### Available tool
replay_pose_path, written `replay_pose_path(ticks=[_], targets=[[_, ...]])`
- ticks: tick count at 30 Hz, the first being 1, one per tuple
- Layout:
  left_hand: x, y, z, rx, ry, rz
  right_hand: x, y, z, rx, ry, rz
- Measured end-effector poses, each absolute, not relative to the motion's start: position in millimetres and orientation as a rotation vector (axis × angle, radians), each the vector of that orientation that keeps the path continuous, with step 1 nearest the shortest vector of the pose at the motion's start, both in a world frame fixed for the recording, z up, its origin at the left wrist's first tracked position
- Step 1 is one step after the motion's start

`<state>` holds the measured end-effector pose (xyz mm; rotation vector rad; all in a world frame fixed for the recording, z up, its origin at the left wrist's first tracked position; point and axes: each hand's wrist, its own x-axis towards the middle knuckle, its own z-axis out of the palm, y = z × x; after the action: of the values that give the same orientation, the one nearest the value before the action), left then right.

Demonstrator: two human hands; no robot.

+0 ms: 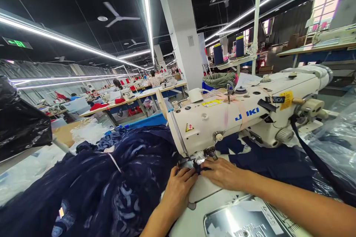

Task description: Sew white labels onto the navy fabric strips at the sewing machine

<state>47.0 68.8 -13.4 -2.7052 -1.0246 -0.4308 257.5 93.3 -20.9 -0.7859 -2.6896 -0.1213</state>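
Observation:
A white sewing machine [205, 122] stands before me, its needle area lit just beyond my fingertips. My left hand [180, 187] rests at the left of the needle area, fingers bent forward and pressed on a small piece of navy fabric [198, 169]. From the right, my right hand [222, 173] holds the same piece, its fingertips close to the presser foot. Most of the piece is hidden by my fingers and the machine head. Left of my left hand lies a large heap of navy garments [139, 170] with pale patterned patches.
More navy cloth [272, 163] lies behind the right forearm, beside clear plastic [333, 140]. A dark strap [314, 155] hangs from the machine. A black plastic bag [25, 122] is at far left. Thread cones [218, 54] stand behind; people work at distant tables.

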Motion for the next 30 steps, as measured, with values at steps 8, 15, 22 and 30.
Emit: replay_pose_path(ticks=[8,15,22,30], targets=[[44,66,-14,-2.694,-1.072,-0.381,255,94,-22,-0.744,-2.677,-0.142],[43,66,-18,-2.665,-1.120,-0.378,253,94,-22,-0.726,-2.643,-0.152],[47,64,-8,-2.773,-1.336,-0.031,252,96,-25,-0.693,-2.634,-0.280],[48,70,-1,-2.758,-1.428,-0.031,251,99,-31,-0.783,-2.616,-0.207]])
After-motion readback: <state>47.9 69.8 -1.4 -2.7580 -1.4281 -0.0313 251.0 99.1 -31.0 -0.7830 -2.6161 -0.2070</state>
